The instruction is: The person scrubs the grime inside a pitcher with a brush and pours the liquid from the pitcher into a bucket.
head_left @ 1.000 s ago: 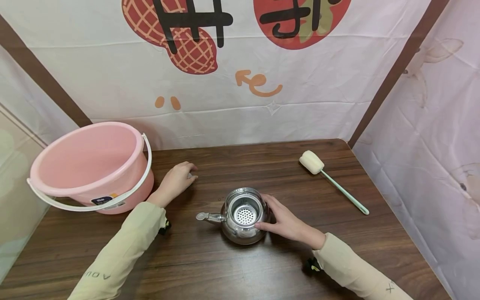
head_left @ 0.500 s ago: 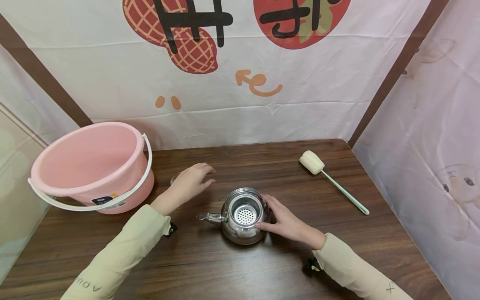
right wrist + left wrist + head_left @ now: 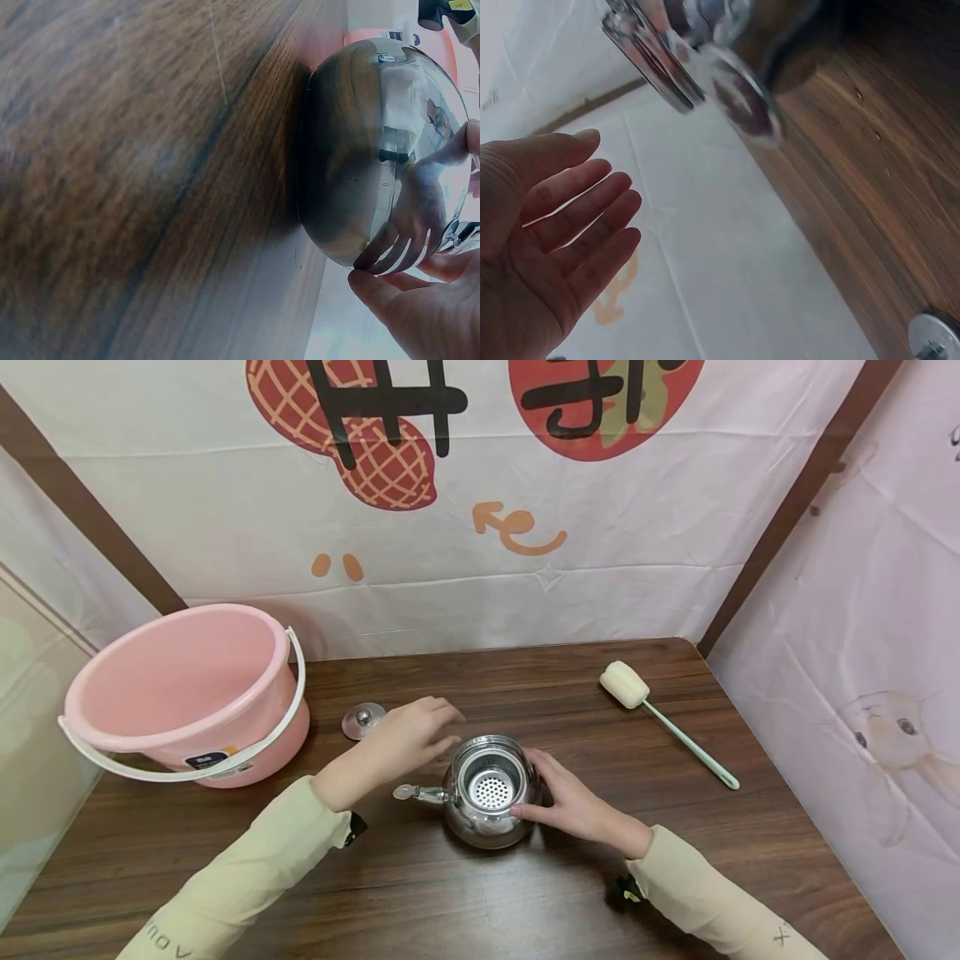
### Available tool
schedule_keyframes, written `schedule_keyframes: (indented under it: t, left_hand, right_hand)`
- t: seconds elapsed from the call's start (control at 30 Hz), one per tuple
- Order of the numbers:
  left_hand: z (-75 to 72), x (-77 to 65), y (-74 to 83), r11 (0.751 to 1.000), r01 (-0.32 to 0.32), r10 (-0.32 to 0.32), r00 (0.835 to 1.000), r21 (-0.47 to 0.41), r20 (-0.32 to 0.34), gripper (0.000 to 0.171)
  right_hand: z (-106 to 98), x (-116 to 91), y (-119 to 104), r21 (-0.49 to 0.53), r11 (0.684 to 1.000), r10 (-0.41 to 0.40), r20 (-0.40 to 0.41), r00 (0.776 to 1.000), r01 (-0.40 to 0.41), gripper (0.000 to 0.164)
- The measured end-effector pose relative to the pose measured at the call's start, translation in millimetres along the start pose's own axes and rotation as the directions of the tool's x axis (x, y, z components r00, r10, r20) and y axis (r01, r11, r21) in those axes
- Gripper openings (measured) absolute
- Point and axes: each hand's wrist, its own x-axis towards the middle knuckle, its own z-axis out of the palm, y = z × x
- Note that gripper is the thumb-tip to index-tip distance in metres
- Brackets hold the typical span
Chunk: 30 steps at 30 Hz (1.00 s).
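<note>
A shiny metal teapot point(image 3: 480, 833) stands uncovered on the wooden table, its spout point(image 3: 422, 794) pointing left. Inside its mouth sits a perforated strainer point(image 3: 492, 790). My right hand point(image 3: 572, 797) holds the teapot's right side, thumb at the front and fingers curved round the back. In the right wrist view the fingers touch the mirror-like body point(image 3: 367, 150). My left hand point(image 3: 402, 739) hovers just left of the teapot's rim, fingers relaxed, nothing in it; the left wrist view shows its bare palm point(image 3: 532, 277). The round knobbed lid point(image 3: 358, 721) lies on the table behind the left hand.
At the left stands a pink bucket point(image 3: 217, 714) with a white handle point(image 3: 298, 670) hanging down its front. A sponge brush point(image 3: 624, 684) with a pale green stick lies at the back right. A printed cloth point(image 3: 450, 602) hangs behind the table point(image 3: 540, 693).
My left hand has let go of the lid, leaving it on the table, and moved right toward the teapot. The right hand and teapot have stayed in place.
</note>
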Motion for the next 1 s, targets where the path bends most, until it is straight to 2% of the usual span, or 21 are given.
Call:
schedule_keyframes:
  t: [0.23, 0.37, 0.63, 1.0]
  left_hand:
    - [2.1, 1.0, 12.0, 0.996, -0.087, 0.087, 0.996, -0.003, 0.001, 0.02]
    - [3.4, 0.5, 19.1, 0.992, -0.122, 0.122, 0.992, -0.014, 0.027, 0.021]
    - [7.9, -2.6, 31.3, 0.975, -0.219, 0.22, 0.975, -0.02, 0.028, 0.019]
    - [15.4, -11.2, 45.7, 0.966, -0.253, 0.257, 0.96, -0.044, 0.11, 0.019]
  right_hand:
    - [2, 1, 3, -0.017, 0.998, -0.054, -0.037, 0.998, 0.054, 0.078]
    - [1, 2, 3, -0.001, 0.999, -0.038, -0.017, 0.999, 0.038, 0.078]
    - [1, 1, 0, -0.002, 1.0, -0.011, 0.0, 1.0, 0.011, 0.079]
    - [6, -3, -2, 0.004, 1.0, 0.002, 0.002, 1.0, -0.002, 0.079]
